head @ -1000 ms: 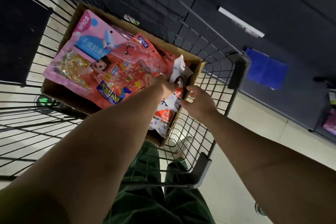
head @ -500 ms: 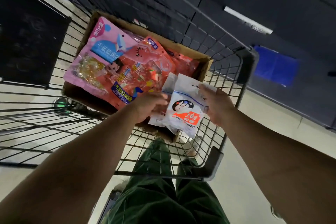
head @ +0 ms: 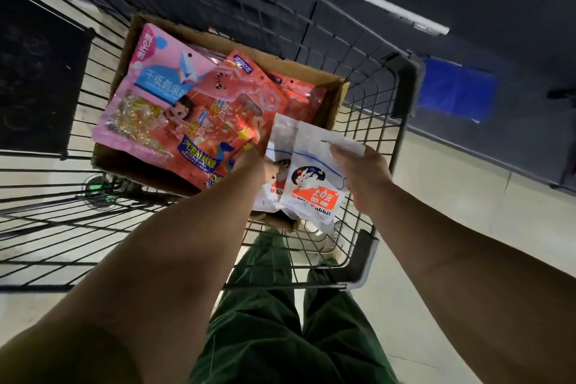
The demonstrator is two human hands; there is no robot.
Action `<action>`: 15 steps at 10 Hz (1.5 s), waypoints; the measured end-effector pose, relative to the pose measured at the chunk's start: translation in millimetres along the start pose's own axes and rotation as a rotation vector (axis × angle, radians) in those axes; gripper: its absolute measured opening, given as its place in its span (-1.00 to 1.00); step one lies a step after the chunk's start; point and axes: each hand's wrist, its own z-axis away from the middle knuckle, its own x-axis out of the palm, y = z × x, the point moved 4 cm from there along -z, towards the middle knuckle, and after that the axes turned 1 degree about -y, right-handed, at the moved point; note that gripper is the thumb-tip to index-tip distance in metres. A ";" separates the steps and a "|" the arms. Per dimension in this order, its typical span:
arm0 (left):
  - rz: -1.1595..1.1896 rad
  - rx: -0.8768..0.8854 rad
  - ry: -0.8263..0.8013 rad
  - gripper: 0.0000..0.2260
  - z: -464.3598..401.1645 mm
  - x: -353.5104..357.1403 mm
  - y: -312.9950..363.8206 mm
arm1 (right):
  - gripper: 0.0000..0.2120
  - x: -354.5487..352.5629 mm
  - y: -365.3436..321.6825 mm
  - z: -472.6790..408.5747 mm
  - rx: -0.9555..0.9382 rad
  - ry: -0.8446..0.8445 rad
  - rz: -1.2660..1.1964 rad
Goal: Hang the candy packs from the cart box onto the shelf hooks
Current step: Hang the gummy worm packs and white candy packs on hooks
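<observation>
Two white plastic rabbit-print candy packs: front one [head: 313, 178] pinched at its top edge by my right hand [head: 363, 173], long axis hanging toward me, above the brown cardboard box [head: 335, 97]. Left hand [head: 254, 154] beside the rear pack [head: 277, 146]; its fingers hidden.

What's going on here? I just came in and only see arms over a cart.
A person is taking candy packs out of a cardboard box in a wire cart. The right hand holds a white rabbit pack by its top edge; the left hand reaches to a second white pack behind it. Pink and red packs lie in the box. No shelf hooks show.
</observation>
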 end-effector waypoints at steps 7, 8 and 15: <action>0.580 0.543 -0.014 -0.90 238.5 -23.6 90.5 | -0.83 -189.3 -54.2 121.0 -0.485 -0.131 -0.298; 0.563 0.694 -0.106 -0.72 307.9 4.9 141.5 | -0.86 -277.8 -52.6 155.2 -0.661 -0.104 -0.345; -0.018 1.232 -0.752 -0.82 603.3 528.1 417.3 | -0.93 -807.8 173.9 164.4 -0.612 0.724 -0.814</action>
